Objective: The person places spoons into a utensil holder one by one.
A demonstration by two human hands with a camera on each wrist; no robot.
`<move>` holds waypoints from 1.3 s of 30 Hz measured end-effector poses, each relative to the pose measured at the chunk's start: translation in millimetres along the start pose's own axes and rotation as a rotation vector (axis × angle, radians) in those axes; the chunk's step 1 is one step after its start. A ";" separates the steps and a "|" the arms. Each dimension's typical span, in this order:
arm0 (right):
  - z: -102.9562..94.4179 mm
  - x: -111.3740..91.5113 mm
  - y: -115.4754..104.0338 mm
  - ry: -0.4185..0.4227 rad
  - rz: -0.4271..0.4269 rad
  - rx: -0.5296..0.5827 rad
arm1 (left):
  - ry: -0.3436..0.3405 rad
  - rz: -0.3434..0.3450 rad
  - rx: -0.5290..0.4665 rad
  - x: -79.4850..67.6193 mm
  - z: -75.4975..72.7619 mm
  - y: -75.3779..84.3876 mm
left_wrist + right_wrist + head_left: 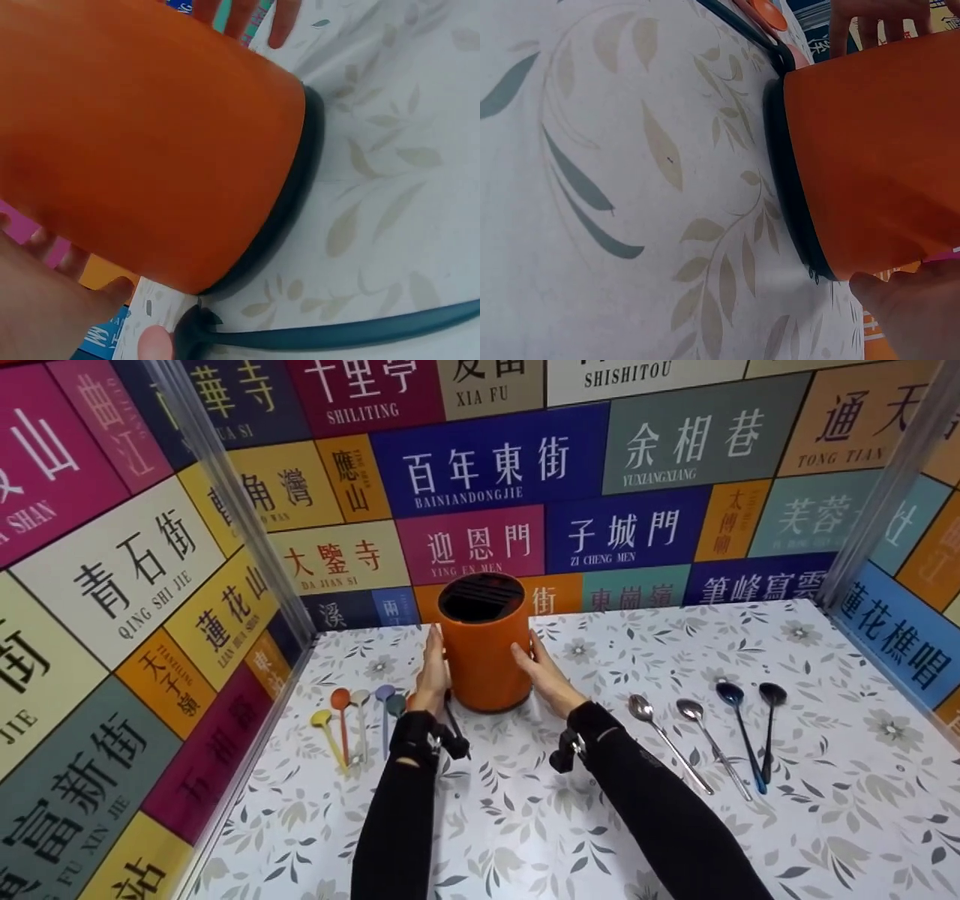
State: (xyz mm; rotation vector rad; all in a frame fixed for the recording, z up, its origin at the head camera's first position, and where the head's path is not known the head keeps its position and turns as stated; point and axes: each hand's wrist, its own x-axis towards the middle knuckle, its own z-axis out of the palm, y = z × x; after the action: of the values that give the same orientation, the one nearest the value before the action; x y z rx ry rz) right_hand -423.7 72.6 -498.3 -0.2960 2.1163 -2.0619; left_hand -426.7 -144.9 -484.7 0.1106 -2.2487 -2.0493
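An orange cylindrical utensil holder (487,667) with a slanted top, a slotted black insert and a dark base stands near the table's back. My left hand (433,671) lies along its left side, and my right hand (551,679) grips its right side with the thumb at the front. Both hold it between them. In the left wrist view a dark teal spoon (337,337) lies beside the base, close to my left hand (52,300). The right wrist view shows my right hand's thumb low on the holder (885,157), by its base.
Several coloured spoons lie left of my left hand, among them a yellow one (322,720), an orange-red one (340,701) and a purple one (385,694). To the right lie two silver spoons (642,709), a blue one (730,694) and a black one (771,695). Printed walls (487,457) enclose the flowered tabletop (525,810).
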 end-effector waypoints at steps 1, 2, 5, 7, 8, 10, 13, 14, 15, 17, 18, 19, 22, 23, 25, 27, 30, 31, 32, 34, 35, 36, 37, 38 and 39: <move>-0.4 -0.1 0.1 0.002 -0.006 0.014 | 0.024 -0.021 0.031 -1.4 1.4 -0.4; -0.6 -0.4 0.2 0.002 -0.011 0.033 | 0.042 -0.037 0.054 -2.2 2.8 -0.6; -1.0 -2.8 0.2 -0.003 -0.021 0.082 | 0.036 -0.030 0.047 -3.7 6.9 -0.7; -1.3 -5.3 0.2 0.002 -0.019 0.103 | -0.004 -0.004 0.013 -5.6 9.4 -1.2; -1.7 -6.5 0.5 0.006 -0.020 0.111 | -0.036 0.021 -0.006 -6.3 10.4 -1.5; -2.8 -9.3 1.2 0.012 -0.028 0.130 | -0.075 0.050 -0.018 -10.6 13.1 -1.8; -6.5 -14.4 3.3 0.008 -0.043 0.155 | -0.078 0.072 0.040 -20.6 18.9 -3.2; -8.5 -16.4 4.1 0.001 -0.050 0.161 | -0.067 0.077 0.070 -24.3 21.2 -3.7; -10.6 -18.6 4.6 -0.005 -0.053 0.167 | -0.057 0.085 0.094 -27.7 24.0 -4.4; -16.2 -24.1 5.5 -0.009 -0.037 0.164 | -0.045 0.100 0.131 -35.1 29.7 -5.4; -19.3 -27.2 5.7 -0.006 -0.026 0.156 | -0.041 0.111 0.138 -38.3 32.6 -5.7; -22.5 -30.2 5.5 -0.007 -0.018 0.153 | -0.037 0.121 0.149 -41.1 35.5 -6.0; -32.0 -37.8 4.6 -0.021 0.006 0.156 | -0.034 0.155 0.175 -47.8 43.6 -5.6; -35.2 -40.0 4.4 -0.023 0.009 0.150 | -0.032 0.159 0.193 -49.7 45.9 -5.1; -42.0 -44.2 3.4 -0.016 0.025 0.129 | -0.041 0.160 0.245 -53.4 50.1 -3.9; -49.1 -48.6 2.5 -0.015 0.049 0.127 | -0.069 0.165 0.295 -56.8 54.4 -1.7; -58.5 -56.4 2.3 -0.015 0.063 0.155 | -0.119 0.156 0.347 -63.4 60.1 0.8; -61.3 -59.0 2.4 -0.025 0.058 0.175 | -0.132 0.159 0.354 -65.5 62.3 1.4; -64.2 -62.1 2.5 -0.033 0.062 0.191 | -0.138 0.171 0.362 -67.3 64.7 1.4; -69.8 -68.4 2.5 -0.041 0.067 0.203 | -0.142 0.193 0.355 -70.9 69.7 1.1; -72.7 -71.6 2.4 -0.045 0.073 0.204 | -0.144 0.200 0.348 -73.1 72.3 0.8; -75.7 -74.8 2.1 -0.050 0.081 0.208 | -0.147 0.202 0.337 -75.0 75.0 0.3; -78.7 -77.8 1.6 -0.053 0.090 0.214 | -0.153 0.199 0.326 -77.3 77.7 0.1; -81.7 -80.7 1.1 -0.057 0.097 0.219 | -0.159 0.192 0.314 -79.7 80.1 0.3; -84.6 -83.3 0.3 -0.066 0.100 0.227 | -0.169 0.183 0.301 -82.3 82.2 1.2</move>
State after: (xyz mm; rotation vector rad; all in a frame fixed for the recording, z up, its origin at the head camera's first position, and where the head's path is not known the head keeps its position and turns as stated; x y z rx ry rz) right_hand -365.2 175.9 -497.6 -0.2186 1.7997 -2.1748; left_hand -354.9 -53.8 -492.9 -0.2465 -2.5464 -1.6768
